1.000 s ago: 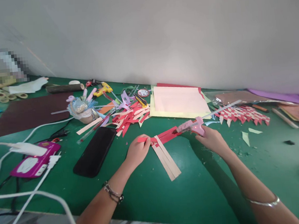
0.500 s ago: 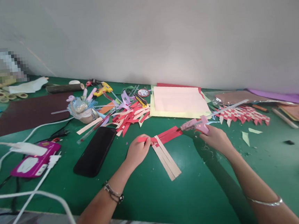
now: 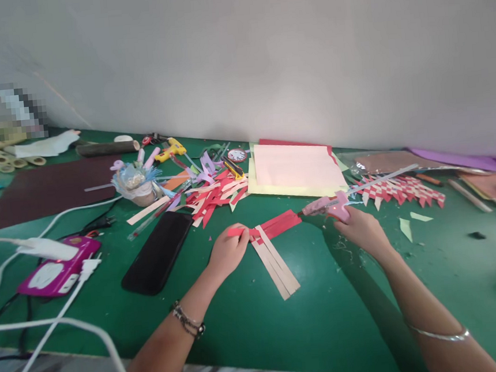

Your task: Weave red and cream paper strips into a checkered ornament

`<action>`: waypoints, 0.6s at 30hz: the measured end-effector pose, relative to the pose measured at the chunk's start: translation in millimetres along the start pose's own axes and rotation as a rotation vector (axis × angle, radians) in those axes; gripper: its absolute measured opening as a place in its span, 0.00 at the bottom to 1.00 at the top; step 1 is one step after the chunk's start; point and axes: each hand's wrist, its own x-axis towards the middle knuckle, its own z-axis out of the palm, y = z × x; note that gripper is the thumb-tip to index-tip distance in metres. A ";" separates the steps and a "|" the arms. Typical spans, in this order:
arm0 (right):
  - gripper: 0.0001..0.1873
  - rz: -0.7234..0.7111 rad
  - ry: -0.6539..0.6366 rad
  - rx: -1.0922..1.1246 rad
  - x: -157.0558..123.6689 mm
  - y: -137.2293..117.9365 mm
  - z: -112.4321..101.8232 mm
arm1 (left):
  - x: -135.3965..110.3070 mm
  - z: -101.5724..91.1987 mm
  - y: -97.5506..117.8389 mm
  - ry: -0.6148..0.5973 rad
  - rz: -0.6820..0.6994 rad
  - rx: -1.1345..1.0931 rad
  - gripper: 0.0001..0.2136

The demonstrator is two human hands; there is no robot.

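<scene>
My left hand (image 3: 230, 248) is closed, pinching the left end of a woven piece of paper strips, with a red end sticking out past the thumb. Red strips (image 3: 280, 225) run to the right from the weave, and pale pink strips (image 3: 277, 264) slant down toward me. Gripped in my right hand (image 3: 362, 231) is a pink hot glue gun (image 3: 328, 206) with a clear glue stick (image 3: 382, 179) out of its back. Its nozzle points left, at the right end of the red strips; whether it touches them I cannot tell.
A black phone (image 3: 158, 253) and a magenta power strip (image 3: 66, 265) with white cables lie left. Behind are cut paper strips (image 3: 218, 194), a yellow glue gun (image 3: 172, 150) and stacked paper sheets (image 3: 298, 167). A red-and-pink woven piece (image 3: 400, 190) lies at right.
The glue gun and my right hand have shifted very slightly to the right. My left hand keeps its hold on the strips in the same place.
</scene>
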 end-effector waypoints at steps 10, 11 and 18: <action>0.20 0.260 0.171 -0.057 -26.3 53.4 -14.2 | 0.8 0.9 -1.4 -0.001 0.007 0.004 0.16; 0.18 0.241 0.188 -0.096 -30.3 59.7 -10.8 | 0.8 0.9 -1.2 0.000 0.010 0.004 0.16; 0.11 -0.168 0.249 -0.126 -43.8 101.3 21.9 | -0.4 0.6 -0.8 0.006 0.012 0.026 0.15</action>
